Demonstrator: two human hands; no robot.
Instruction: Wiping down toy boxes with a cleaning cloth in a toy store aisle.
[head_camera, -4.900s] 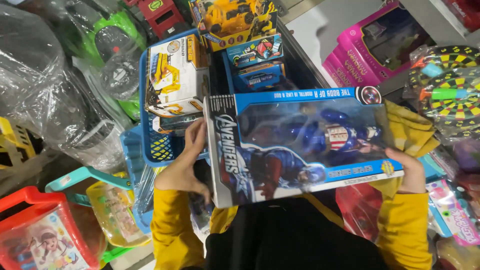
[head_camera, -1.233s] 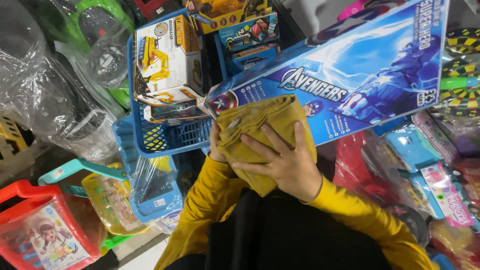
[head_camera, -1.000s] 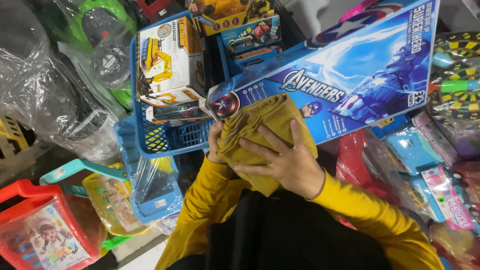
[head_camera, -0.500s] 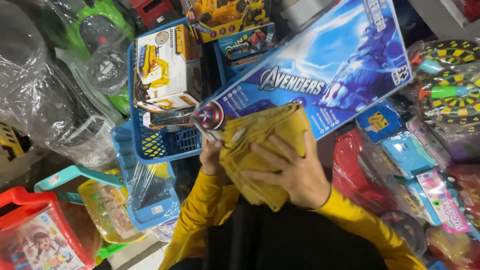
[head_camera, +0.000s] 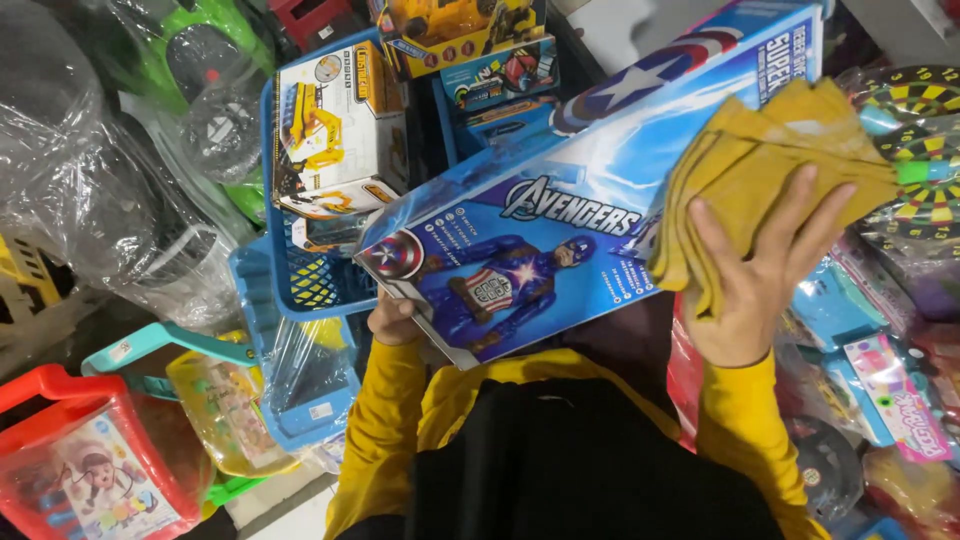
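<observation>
Your left hand (head_camera: 393, 322) grips the low corner of the blue toy box (head_camera: 560, 230) from beneath; the fingers are hidden behind the cardboard, so you cannot tell how tightly they curl, only that they close on that corner and bear the weight. The box lies tilted, its low end at your left hand and its far end rising toward the upper right, resting over the blue basket (head_camera: 300, 285) and the stock behind it.

Your right hand (head_camera: 760, 275) is spread wide, palm flat against the folded yellow cloth (head_camera: 770, 165), which it presses on the right end of the box face. To wipe well, keep that palm flat and the folds together so no loose edge drags, work in long strokes along the box's length, and keep your left grip firm so the box does not swing under the pressure. Mind the corner of the box near the dartboard (head_camera: 915, 150) at the right; a hard push there could knock the packed toys about.

Counting from the left: one red bin (head_camera: 60, 440), one green ride-on car in plastic wrap (head_camera: 190, 80), one blue basket, one white box with a yellow digger (head_camera: 330, 130) standing in it, one blue toy box, one yellow cloth, one dartboard. The smaller packets at the far right are too jumbled to count.
</observation>
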